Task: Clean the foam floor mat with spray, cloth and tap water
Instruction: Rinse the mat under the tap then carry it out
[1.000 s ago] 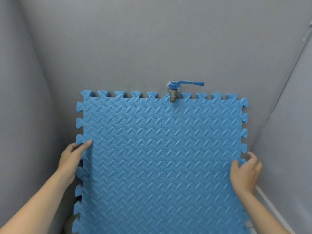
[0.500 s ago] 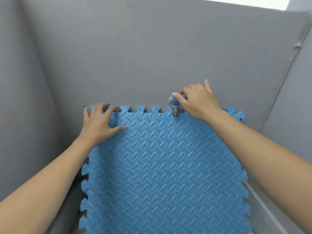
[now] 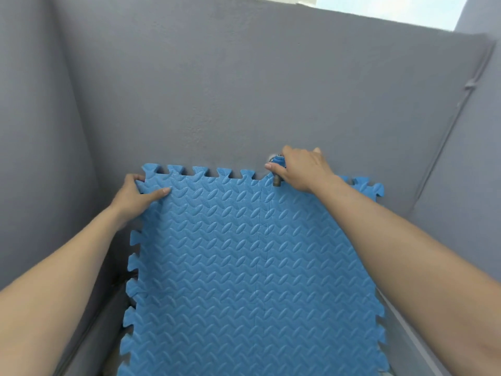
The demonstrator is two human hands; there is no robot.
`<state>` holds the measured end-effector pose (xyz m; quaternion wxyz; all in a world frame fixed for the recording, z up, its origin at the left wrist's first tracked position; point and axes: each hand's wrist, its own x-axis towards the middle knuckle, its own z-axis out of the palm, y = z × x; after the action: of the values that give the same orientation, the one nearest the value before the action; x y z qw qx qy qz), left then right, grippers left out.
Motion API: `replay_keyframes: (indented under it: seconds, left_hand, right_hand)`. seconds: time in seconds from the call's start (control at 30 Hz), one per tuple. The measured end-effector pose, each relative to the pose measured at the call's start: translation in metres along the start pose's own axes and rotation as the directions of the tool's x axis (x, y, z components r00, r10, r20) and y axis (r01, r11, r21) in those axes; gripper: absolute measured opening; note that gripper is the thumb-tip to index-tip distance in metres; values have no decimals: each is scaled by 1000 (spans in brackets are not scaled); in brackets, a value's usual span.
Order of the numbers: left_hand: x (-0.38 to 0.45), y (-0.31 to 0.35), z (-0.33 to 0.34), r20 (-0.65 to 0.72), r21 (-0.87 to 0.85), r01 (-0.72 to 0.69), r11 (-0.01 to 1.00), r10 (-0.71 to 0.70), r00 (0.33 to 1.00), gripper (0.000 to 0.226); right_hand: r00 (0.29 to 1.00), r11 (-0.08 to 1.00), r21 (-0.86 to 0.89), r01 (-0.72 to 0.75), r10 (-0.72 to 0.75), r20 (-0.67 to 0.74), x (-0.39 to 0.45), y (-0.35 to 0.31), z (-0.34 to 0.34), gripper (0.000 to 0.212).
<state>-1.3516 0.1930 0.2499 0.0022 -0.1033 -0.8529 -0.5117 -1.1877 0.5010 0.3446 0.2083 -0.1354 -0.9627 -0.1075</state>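
Observation:
A blue foam floor mat [image 3: 244,267] with a leaf pattern and jigsaw edges leans upright against the grey back wall. My left hand [image 3: 137,195] grips its top left corner, thumb on the front face. A tap [image 3: 277,172] with a blue handle and brass spout sticks out of the wall just above the mat's top edge. My right hand [image 3: 301,169] is closed over the tap's blue handle and hides most of it. No water is visible at the spout. No spray or cloth is in view.
Grey walls [image 3: 244,90] close in on the left, back and right. A thin pipe [image 3: 447,142] runs down the right corner. A pale ledge [image 3: 406,332] runs along the lower right beside the mat.
Both hands left the mat's side edges. The left went up to the top left corner; the right went up to the tap handle and closed on it. The view tilted upward.

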Motion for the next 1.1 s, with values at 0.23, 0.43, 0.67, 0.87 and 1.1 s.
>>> replay_keyframes:
  seconds: [0.23,0.43,0.67,0.87,1.1]
  left_hand:
    - [-8,4,15,116,-290,21,957,13,993,34]
    - [-11,2,34,136,-383,22,924,33,990,43]
    - [-11,10,56,117,-425,15,905,38,992,48]
    - [-12,22,72,123,-429,-14,903,74,990,52]
    - [-14,29,79,105,-413,-35,910,86,991,56]
  right_hand:
    - [998,998,37,44,-45,32,4,6,1,48]
    - [997,996,57,73,-74,19,7,11,5,47]
    - [993,987,104,120,-120,-11,10,17,12,46]
    - [990,985,101,137,-135,-28,8,17,12,45]
    - [990,990,20,136,-136,-24,7,13,9,47]
